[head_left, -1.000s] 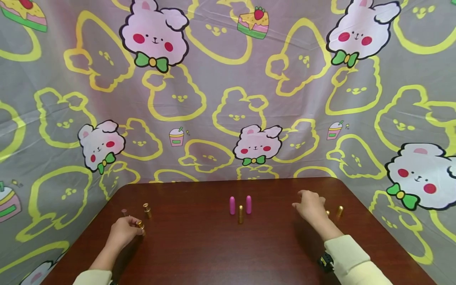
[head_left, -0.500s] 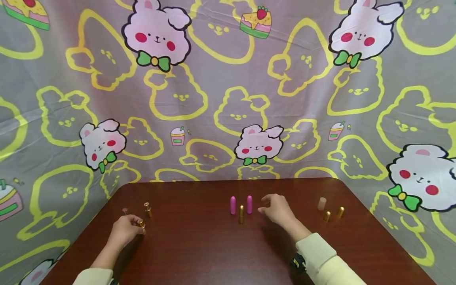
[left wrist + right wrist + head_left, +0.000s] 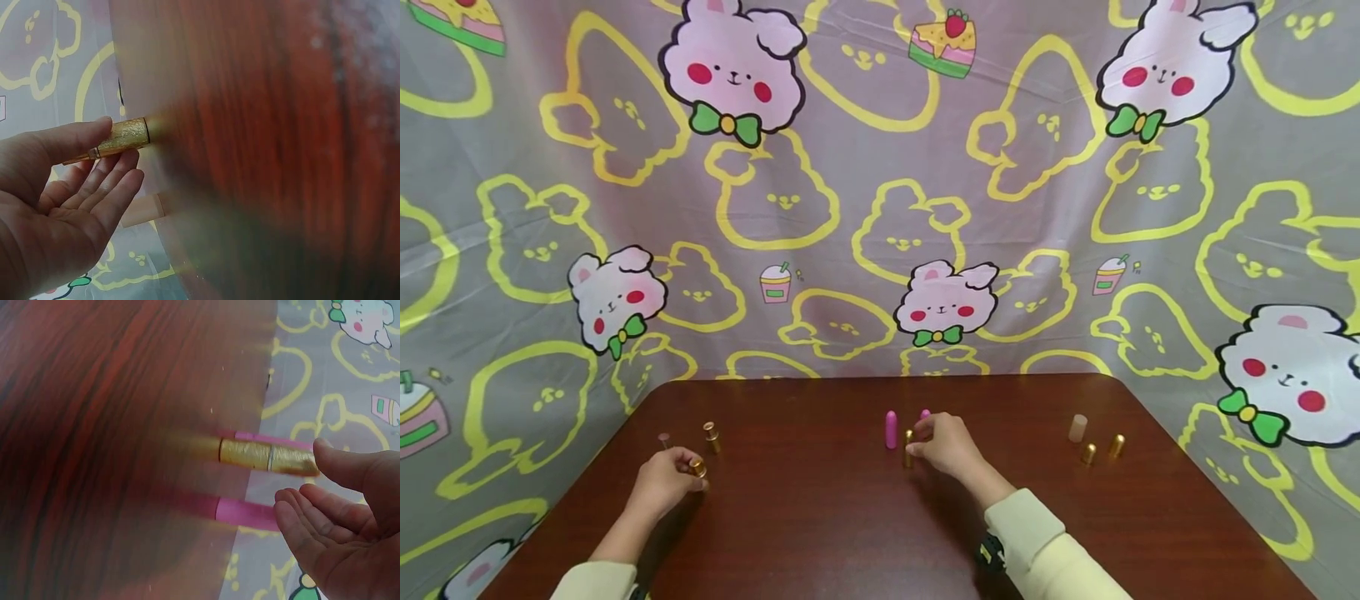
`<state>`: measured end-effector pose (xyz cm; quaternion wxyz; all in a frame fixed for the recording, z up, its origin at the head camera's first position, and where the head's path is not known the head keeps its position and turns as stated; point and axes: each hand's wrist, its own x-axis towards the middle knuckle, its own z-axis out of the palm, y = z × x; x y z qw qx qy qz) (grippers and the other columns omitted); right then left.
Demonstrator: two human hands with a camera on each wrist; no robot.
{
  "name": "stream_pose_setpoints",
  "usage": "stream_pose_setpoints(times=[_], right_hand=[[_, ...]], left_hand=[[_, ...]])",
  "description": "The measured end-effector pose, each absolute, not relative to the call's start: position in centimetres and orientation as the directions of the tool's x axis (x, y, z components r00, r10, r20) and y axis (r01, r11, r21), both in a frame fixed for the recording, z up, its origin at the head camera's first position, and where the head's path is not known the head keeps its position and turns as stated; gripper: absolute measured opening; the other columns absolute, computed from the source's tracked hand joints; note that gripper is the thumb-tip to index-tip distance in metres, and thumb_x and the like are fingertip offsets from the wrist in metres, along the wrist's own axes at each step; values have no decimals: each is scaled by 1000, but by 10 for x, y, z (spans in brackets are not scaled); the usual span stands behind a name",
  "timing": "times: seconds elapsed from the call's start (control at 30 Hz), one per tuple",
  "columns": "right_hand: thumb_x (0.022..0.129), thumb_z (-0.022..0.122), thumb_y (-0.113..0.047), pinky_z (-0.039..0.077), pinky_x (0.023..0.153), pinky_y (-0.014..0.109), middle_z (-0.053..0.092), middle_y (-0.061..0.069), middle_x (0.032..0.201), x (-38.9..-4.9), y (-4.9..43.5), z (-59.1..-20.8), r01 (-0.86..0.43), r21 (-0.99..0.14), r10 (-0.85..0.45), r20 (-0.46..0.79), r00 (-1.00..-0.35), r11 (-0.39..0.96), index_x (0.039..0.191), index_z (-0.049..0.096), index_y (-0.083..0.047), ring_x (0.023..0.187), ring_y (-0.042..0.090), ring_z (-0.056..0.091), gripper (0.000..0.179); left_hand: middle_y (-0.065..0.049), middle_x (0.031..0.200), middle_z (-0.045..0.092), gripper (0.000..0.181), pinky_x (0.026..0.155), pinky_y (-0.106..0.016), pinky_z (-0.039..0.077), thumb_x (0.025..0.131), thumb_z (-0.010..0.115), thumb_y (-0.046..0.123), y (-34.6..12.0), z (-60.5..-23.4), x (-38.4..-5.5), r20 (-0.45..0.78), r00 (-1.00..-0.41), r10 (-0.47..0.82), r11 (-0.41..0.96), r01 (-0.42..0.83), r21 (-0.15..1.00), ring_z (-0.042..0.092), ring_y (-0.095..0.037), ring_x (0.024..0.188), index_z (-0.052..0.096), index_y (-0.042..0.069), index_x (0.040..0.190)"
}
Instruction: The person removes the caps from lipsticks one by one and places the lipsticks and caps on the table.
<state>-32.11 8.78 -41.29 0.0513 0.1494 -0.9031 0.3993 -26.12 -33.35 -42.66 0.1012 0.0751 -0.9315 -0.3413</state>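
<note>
At the table's left, my left hand (image 3: 662,483) pinches a small gold tube (image 3: 128,136) with a narrower neck, upright on the table. Behind that hand stand a pinkish, partly hidden tube (image 3: 664,440) and another gold necked tube (image 3: 711,437). My right hand (image 3: 953,446) is at the middle group, thumb and fingers spread beside an upright gold bullet-shaped tube (image 3: 247,455). The thumb tip overlaps its top end; whether it touches I cannot tell. Two pink bullet-shaped tubes stand there: one (image 3: 891,429) in plain sight, the other (image 3: 925,413) mostly behind the right hand.
On the right side of the brown table (image 3: 820,533) stand a translucent cap-like piece (image 3: 1078,428) and two short gold rounded pieces, one nearer (image 3: 1088,454) and one farther right (image 3: 1117,446). A patterned cloth (image 3: 850,208) hangs behind the table and along its sides.
My right hand has travelled left from the pieces at the right to the middle tubes, uncovering the translucent piece. My left hand has stayed in place on its gold tube.
</note>
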Motion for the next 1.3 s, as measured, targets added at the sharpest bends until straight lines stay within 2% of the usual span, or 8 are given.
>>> stream_pose_setpoints(times=[0.27,0.43,0.7,0.9,1.1,1.2,1.3], right_hand=[[77,82,-8,53,64,35,67,6,78,-321,76,-419,-334,-662,-233,240,-942,671,89,71,2,71,18,60,19],[79,80,-7,50,60,31,65,4,74,-323,75,-422,-332,-640,-214,257,-943,693,83,70,-1,67,16,56,12],[80,79,-8,48,59,30,64,1,72,-322,75,-423,-345,-626,-222,269,-937,699,81,70,-3,65,14,55,10],[81,78,-8,48,60,30,64,1,74,-318,76,-413,-369,-649,-240,282,-929,665,83,70,-3,68,15,55,9],[83,77,-9,51,62,31,66,1,79,-312,78,-396,-366,-716,-220,293,-930,594,87,71,-5,72,16,59,8],[83,77,-10,52,61,30,67,1,80,-308,82,-388,-372,-739,-212,306,-928,562,89,71,-5,71,15,60,10],[83,77,-9,52,59,30,68,2,83,-305,85,-380,-375,-764,-197,320,-927,525,93,71,-3,68,14,62,12]], left_hand=[[-7,78,64,32,64,-37,46,69,83,7,-337,-426,-263,121,-966,-229,758,-99,645,60,-28,77,64,-4,92],[-13,83,68,33,64,-38,48,72,82,8,-336,-423,-260,131,-964,-231,748,-90,657,63,-31,80,65,-7,95],[-19,91,70,39,66,-38,49,74,82,12,-338,-418,-257,158,-961,-226,748,-67,661,65,-34,85,65,-10,101],[-24,101,68,46,69,-40,51,78,81,16,-341,-410,-256,206,-954,-219,745,-28,666,64,-39,94,63,-11,110],[-27,109,65,48,67,-37,53,82,79,21,-332,-398,-258,263,-937,-229,729,14,684,63,-40,96,61,-11,114],[-26,111,65,48,70,-38,54,83,78,22,-323,-394,-260,304,-921,-242,721,39,692,63,-40,99,62,-9,116],[-24,114,65,47,72,-32,55,84,78,23,-313,-389,-261,332,-906,-264,700,57,712,64,-38,102,62,-5,118]])
